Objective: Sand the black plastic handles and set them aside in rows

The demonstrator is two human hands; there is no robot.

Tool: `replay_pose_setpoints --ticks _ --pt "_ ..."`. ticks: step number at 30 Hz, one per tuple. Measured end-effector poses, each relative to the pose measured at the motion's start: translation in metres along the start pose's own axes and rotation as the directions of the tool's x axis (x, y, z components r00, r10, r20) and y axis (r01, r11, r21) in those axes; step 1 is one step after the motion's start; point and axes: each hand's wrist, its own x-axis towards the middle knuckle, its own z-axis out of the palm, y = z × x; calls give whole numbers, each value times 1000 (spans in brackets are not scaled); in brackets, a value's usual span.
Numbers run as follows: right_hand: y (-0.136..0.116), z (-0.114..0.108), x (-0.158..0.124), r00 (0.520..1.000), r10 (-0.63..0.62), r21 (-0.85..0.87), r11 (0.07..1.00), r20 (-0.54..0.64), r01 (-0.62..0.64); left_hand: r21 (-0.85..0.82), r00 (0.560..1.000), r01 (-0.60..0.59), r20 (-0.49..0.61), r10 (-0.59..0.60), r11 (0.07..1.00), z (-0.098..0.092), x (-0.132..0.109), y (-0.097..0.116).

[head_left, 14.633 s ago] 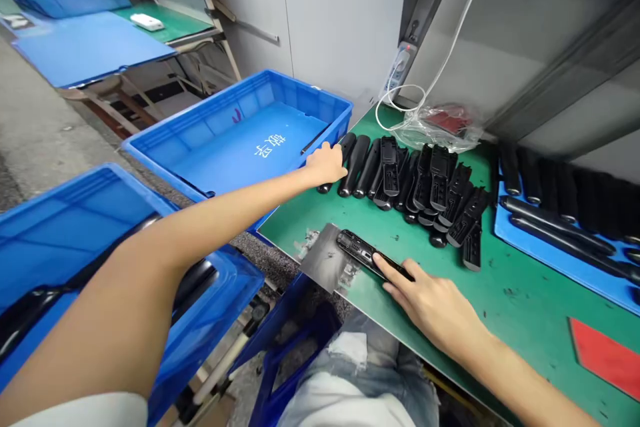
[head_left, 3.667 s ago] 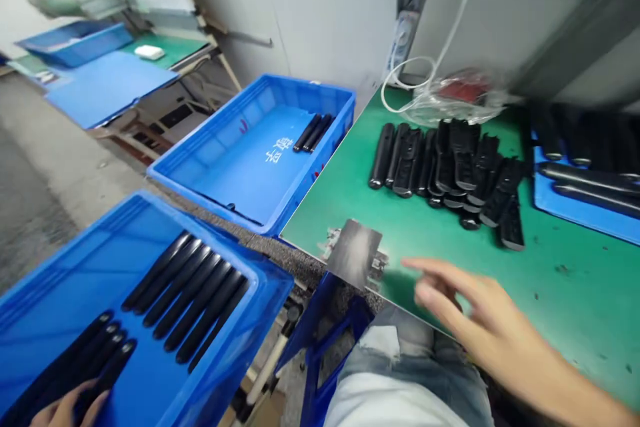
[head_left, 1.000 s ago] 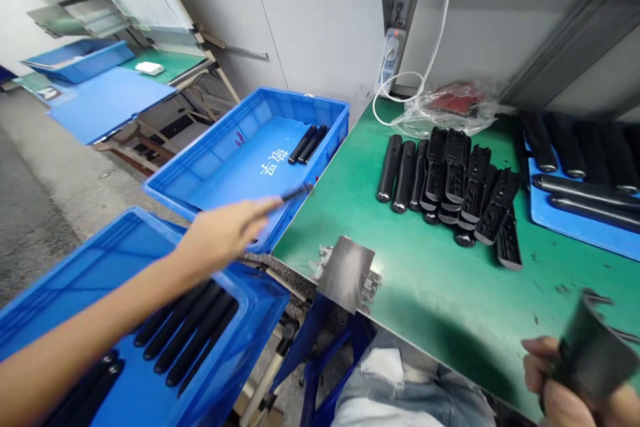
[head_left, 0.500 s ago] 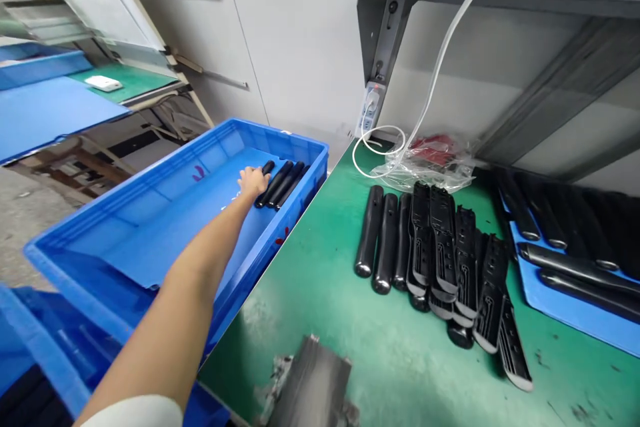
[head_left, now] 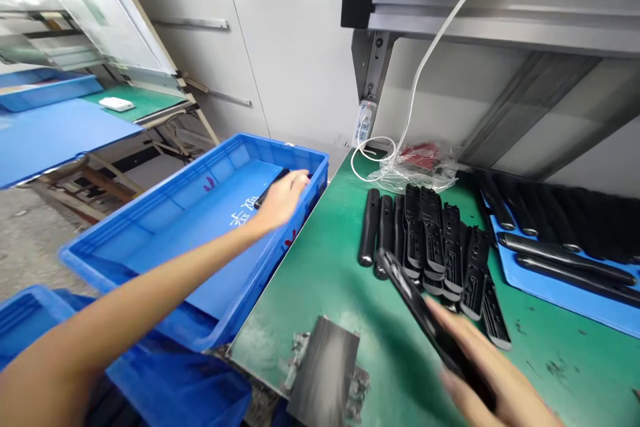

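One handle (head_left: 423,310) | right hand (head_left: 500,373) gripping it | left hand (head_left: 283,201) at bin (head_left: 170,213), hold unclear

And there's the left hand (head_left: 285,199), well out in front, its back facing up, slightly blurred, fingertips hard to make out. Behind it, the left forearm (head_left: 175,285) slants back and down to the left. Over to the right hand (head_left: 505,373), closer to the body: thumb (head_left: 463,393) on one side, forefinger (head_left: 455,323) opposite, clasped in a grip!

There are two hands (head_left: 283,200), three blue bins (head_left: 165,210) (at least) and many black handles (head_left: 369,223).
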Motion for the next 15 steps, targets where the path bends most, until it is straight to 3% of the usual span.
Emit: replay_pose_setpoints --ticks 1,2,3,4,6,7,10,13,15 --pt "-14 3 25 999 52 103 993 -14 -51 -68 998 -23 52 26 997 2 -32 16" --pt "-30 7 50 997 66 226 972 -32 -57 -254 986 3 164 40 967 4 -64 31" --pt "-48 13 75 997 65 330 941 35 -73 -377 968 61 249 38 924 5 -92 44" --pt "-66 19 96 998 -5 389 921 62 -20 -445 955 118 295 21 888 7 -116 55" --pt "-98 32 128 970 -171 418 904 172 85 -560 956 229 285 -74 797 5 -143 68" --pt "-109 36 136 953 -217 399 909 212 118 -584 957 272 247 -151 765 2 -144 68" --pt "-114 39 131 897 -345 169 936 277 308 -511 917 389 133 -377 767 -16 -109 43" --pt "-86 29 100 831 -515 -56 842 213 536 -293 873 478 54 -485 828 -40 -44 -10" --pt "-59 21 76 800 -583 -124 791 138 598 -128 859 499 -58 -508 857 -52 -2 -47"
